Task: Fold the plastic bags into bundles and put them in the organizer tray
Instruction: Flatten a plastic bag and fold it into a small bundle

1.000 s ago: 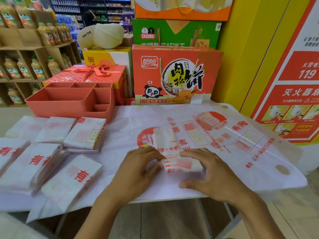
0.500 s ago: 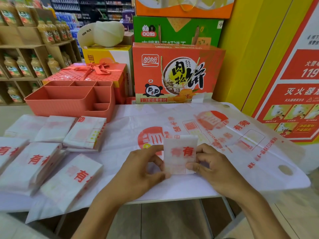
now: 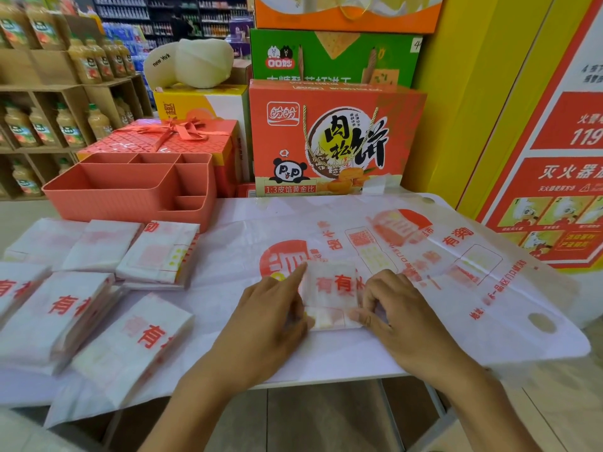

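Bundle (image 3: 329, 288) flat, fold nearly done
I see it tipped from upright, short of the organizer tray (image 3: 130, 190); left hand (image 3: 267, 318) index straight on it, right hand (image 3: 401, 314) fingers (image 3: 362, 316) pinching its corner.

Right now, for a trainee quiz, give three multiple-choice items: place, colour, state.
1. The coral plastic organizer tray stands: A) back left B) front right C) on the floor.
2. Print on the small folded white plastic bundle: A) blue B) red C) green.
3. That bundle is: A) in the tray B) lying untouched C) touched by both hands.
Answers: 1 A, it shows back left, away from the hands; 2 B, red characters; 3 C, left hand and right hand both touch it.
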`<move>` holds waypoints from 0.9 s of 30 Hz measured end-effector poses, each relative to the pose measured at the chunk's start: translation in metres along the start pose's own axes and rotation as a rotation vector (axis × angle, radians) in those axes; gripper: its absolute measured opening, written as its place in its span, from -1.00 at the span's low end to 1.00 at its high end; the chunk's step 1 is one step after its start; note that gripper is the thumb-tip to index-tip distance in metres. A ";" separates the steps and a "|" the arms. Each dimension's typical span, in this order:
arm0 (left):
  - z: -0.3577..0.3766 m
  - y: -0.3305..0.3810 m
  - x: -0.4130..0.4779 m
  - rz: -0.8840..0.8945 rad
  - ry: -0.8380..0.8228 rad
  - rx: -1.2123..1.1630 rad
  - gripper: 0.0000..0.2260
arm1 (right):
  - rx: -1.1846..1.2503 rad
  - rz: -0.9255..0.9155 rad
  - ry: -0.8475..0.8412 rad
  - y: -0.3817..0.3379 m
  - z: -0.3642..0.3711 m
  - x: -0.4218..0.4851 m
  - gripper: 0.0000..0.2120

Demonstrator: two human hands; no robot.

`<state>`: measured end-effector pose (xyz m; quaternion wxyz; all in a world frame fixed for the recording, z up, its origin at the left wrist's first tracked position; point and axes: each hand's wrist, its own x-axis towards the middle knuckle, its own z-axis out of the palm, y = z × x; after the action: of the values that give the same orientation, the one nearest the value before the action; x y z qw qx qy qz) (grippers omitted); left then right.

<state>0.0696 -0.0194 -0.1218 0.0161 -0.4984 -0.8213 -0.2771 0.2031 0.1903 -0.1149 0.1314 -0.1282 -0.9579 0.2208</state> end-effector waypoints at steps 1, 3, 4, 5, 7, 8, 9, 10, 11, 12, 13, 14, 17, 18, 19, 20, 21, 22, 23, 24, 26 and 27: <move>0.002 -0.001 0.000 0.010 -0.003 0.077 -0.40 | 0.001 0.007 0.002 -0.002 -0.001 -0.001 -0.76; 0.004 0.001 0.000 0.002 -0.033 0.172 -0.43 | -0.030 0.007 -0.037 -0.004 -0.002 -0.003 -0.58; 0.004 0.003 0.000 -0.013 -0.056 0.200 -0.42 | -0.072 0.002 -0.072 -0.005 -0.002 -0.003 -0.43; 0.005 0.004 0.001 -0.025 -0.079 0.227 -0.39 | -0.127 0.002 -0.109 -0.005 -0.002 -0.003 -0.34; 0.006 0.006 0.001 -0.035 -0.117 0.273 -0.35 | -0.208 0.005 -0.166 -0.006 -0.002 -0.003 -0.31; 0.006 0.007 0.002 -0.032 -0.129 0.289 -0.35 | -0.220 0.013 -0.187 -0.006 -0.001 -0.003 -0.32; 0.006 0.008 0.002 -0.029 -0.137 0.299 -0.36 | -0.224 0.023 -0.207 -0.007 -0.001 -0.003 -0.32; 0.006 0.008 0.002 -0.031 -0.142 0.307 -0.36 | -0.223 0.032 -0.224 -0.007 -0.001 -0.003 -0.32; 0.006 0.008 0.002 -0.039 -0.142 0.312 -0.35 | -0.220 0.038 -0.233 -0.008 -0.002 -0.003 -0.32; 0.007 0.007 0.002 -0.050 -0.135 0.309 -0.35 | -0.223 0.038 -0.243 -0.008 -0.002 -0.002 -0.31; 0.007 0.007 0.002 -0.061 -0.123 0.299 -0.35 | -0.232 0.035 -0.257 -0.008 -0.002 -0.002 -0.31; 0.008 0.007 0.003 -0.070 -0.116 0.286 -0.35 | -0.238 0.033 -0.276 -0.008 -0.003 -0.001 -0.31; 0.009 0.009 0.003 -0.091 -0.129 0.275 -0.32 | -0.252 0.029 -0.312 -0.008 -0.005 0.002 -0.35; 0.009 0.009 0.003 -0.095 -0.136 0.278 -0.32 | -0.248 0.032 -0.316 -0.008 -0.006 0.003 -0.35; 0.009 0.009 0.003 -0.093 -0.144 0.283 -0.32 | -0.241 0.035 -0.313 -0.009 -0.007 0.003 -0.35; 0.009 0.008 0.003 -0.085 -0.153 0.286 -0.34 | -0.236 0.036 -0.305 -0.009 -0.006 0.003 -0.35; 0.008 0.007 0.004 -0.070 -0.160 0.285 -0.38 | -0.237 0.033 -0.293 -0.009 -0.005 0.003 -0.34; 0.008 0.007 0.004 -0.054 -0.170 0.281 -0.41 | -0.237 0.033 -0.279 -0.009 -0.004 0.002 -0.33; 0.007 0.007 0.004 -0.042 -0.183 0.277 -0.42 | -0.233 0.037 -0.259 -0.009 -0.002 0.001 -0.32; 0.007 0.007 0.004 -0.036 -0.196 0.276 -0.43 | -0.219 0.046 -0.231 -0.008 0.000 0.000 -0.30; 0.006 0.008 0.005 -0.048 -0.203 0.271 -0.40 | -0.166 0.073 -0.178 -0.006 0.001 -0.001 -0.30; 0.005 0.009 0.005 -0.062 -0.195 0.268 -0.38 | -0.131 0.080 -0.156 -0.005 0.001 -0.001 -0.32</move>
<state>0.0762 -0.0098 -0.1207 -0.0059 -0.4907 -0.8636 -0.1156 0.2029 0.1854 -0.1143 0.0390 -0.1568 -0.9717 0.1721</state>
